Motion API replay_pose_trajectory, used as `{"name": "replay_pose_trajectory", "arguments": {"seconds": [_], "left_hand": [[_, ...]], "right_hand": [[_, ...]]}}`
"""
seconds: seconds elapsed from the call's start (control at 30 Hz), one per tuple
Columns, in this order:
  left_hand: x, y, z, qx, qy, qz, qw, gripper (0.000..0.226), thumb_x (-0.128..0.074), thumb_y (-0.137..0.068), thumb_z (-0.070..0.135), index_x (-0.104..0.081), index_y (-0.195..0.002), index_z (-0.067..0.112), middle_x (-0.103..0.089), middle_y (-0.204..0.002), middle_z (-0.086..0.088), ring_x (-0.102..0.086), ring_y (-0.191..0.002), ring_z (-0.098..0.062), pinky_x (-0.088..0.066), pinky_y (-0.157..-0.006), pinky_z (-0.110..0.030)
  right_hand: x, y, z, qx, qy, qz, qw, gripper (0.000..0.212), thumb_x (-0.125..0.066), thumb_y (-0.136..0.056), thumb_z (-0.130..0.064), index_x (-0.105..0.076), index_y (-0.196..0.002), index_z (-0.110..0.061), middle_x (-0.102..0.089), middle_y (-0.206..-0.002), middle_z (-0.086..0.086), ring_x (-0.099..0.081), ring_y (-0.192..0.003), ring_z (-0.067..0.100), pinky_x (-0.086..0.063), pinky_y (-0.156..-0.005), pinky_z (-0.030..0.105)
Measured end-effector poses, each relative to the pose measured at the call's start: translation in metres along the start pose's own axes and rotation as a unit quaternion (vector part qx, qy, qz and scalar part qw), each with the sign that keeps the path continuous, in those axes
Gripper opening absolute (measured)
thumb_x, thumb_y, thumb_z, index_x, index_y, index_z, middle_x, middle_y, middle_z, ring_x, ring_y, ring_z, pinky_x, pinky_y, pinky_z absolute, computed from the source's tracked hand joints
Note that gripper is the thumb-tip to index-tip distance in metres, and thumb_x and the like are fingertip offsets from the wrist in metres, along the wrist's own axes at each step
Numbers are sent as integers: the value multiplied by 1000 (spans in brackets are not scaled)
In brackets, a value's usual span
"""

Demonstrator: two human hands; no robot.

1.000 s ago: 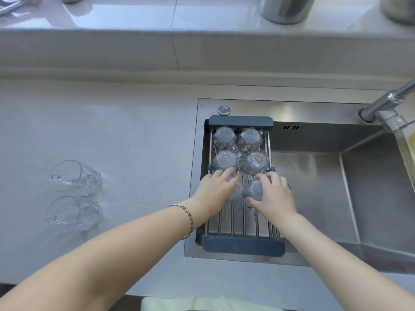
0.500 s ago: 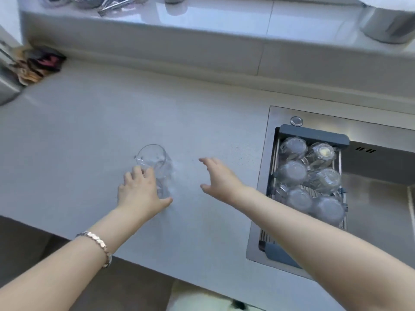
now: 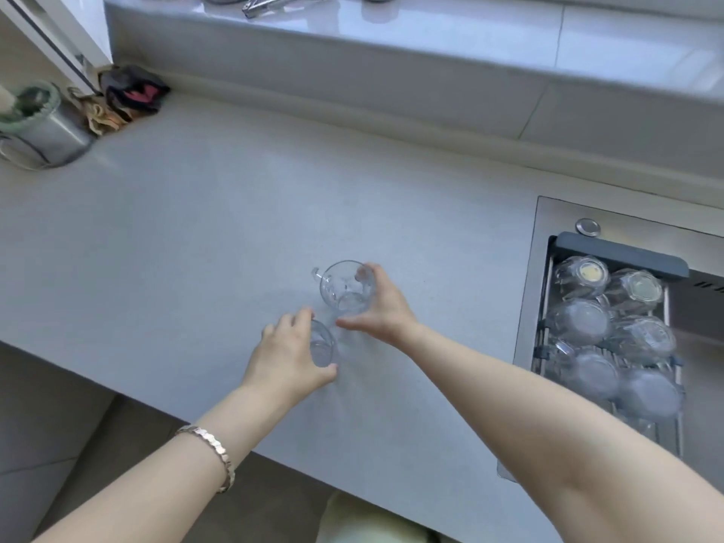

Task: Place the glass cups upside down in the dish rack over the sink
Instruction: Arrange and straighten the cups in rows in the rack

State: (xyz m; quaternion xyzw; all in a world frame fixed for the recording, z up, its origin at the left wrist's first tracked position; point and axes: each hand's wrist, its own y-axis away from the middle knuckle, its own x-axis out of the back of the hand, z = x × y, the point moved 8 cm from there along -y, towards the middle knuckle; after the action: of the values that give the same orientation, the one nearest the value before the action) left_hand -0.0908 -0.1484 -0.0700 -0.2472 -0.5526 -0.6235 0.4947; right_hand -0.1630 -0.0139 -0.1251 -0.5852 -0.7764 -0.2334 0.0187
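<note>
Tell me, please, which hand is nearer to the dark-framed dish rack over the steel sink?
Right. The right hand, gripping the farther clear glass cup, is closer to the dish rack; the left hand is farther left, on the nearer cup.

Pale speckled countertop [image 3: 219,213] spans frame centre. Two glass cups on it mid-frame: far cup [image 3: 345,286], near cup [image 3: 322,344], just beside each other. Metal canister [image 3: 47,131] and crumpled cloths [image 3: 129,98] upper left.

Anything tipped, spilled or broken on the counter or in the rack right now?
Nothing stands out. Six glass cups sit upside down in the dish rack. The right hand grips one cup on the counter; the left hand grips another. No spill or breakage shows.
</note>
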Motion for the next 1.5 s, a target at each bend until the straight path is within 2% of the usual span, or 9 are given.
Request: {"name": "replay_pose_trajectory", "arguments": {"seconds": [0.2, 0.3, 0.4, 0.8, 1.03, 1.17, 1.27, 1.4, 1.5], "left_hand": [[-3, 6, 52, -57, 17, 7, 998, 74, -71, -68, 42, -37, -131, 23, -48, -128, -2, -41, -122, -26, -40, -96, -35], [-11, 14, 99, -105, 32, 15, 994, 75, -71, -68, 41, -37, -133, 24, -48, -128, 0, -40, -123, -23, -41, -96, -36], [-22, 26, 144, -137, 59, 14, 989, 75, -72, -67, 39, -38, -132, 26, -49, -127, 1, -42, -122, -22, -41, -95, -36], [-67, 74, 222, -208, 48, -9, 977, 73, -72, -68, 41, -39, -131, 27, -49, -127, 5, -42, -123, -17, -42, -94, -33], [-71, 86, 224, -189, 23, 0, 982, 74, -73, -67, 41, -39, -131, 28, -50, -128, 5, -43, -122, -18, -42, -94, -32], [-84, 88, 244, -176, 79, -36, 981, 73, -76, -63, 42, -45, -128, 30, -51, -121, 4, -51, -110, -15, -44, -89, -28], [-102, 88, 272, -137, 200, -108, 964, 67, -79, -60, 44, -54, -121, 30, -51, -107, 6, -60, -91, -12, -49, -76, -24], [-136, 102, 313, -121, 330, -262, 899, 52, -75, -58, 53, -61, -105, 35, -62, -99, 6, -65, -94, -13, -60, -69, -31], [-155, 108, 330, -147, 334, -329, 871, 21, -59, -83, 46, -59, -102, 37, -63, -110, 5, -64, -102, -15, -60, -76, -38]], "right_hand": [[88, 96, 39, -29, -89, 57, 994, 68, -80, -58, -14, -41, -112, -31, -45, -111, 8, -55, -99, 15, -48, -82, 22], [151, 161, 58, -55, 10, 70, 996, 66, -77, -54, -37, -35, -104, -47, -49, -100, -10, -56, -89, 5, -45, -72, 10], [211, 217, 88, -120, 132, 100, 979, 68, -69, -49, -54, -29, -102, -40, -47, -101, -15, -50, -94, 5, -38, -72, 16], [215, 209, 159, -207, 421, 35, 882, 60, -65, -69, -46, -41, -118, -20, -50, -116, 11, -48, -106, 34, -44, -82, 38], [195, 207, 159, -174, 251, 71, 950, 55, -60, -80, -29, -35, -128, -15, -47, -127, 12, -41, -120, 31, -40, -95, 39], [215, 237, 144, -63, 156, 68, 983, 75, -70, -74, -25, -28, -136, -31, -35, -141, -6, -35, -129, 10, -32, -104, 23], [228, 263, 118, 37, 91, 74, 992, 94, -80, -65, -24, -17, -128, -54, -26, -136, -30, -25, -127, -14, -19, -101, 1], [264, 293, 108, 106, 49, 171, 978, 83, -84, -59, -11, -34, -121, -32, -38, -129, -6, -35, -124, -3, -27, -103, 7], [287, 308, 120, 46, 72, 182, 979, 75, -83, -57, -23, -35, -113, -36, -45, -117, -9, -46, -109, 1, -33, -93, 4]]}}
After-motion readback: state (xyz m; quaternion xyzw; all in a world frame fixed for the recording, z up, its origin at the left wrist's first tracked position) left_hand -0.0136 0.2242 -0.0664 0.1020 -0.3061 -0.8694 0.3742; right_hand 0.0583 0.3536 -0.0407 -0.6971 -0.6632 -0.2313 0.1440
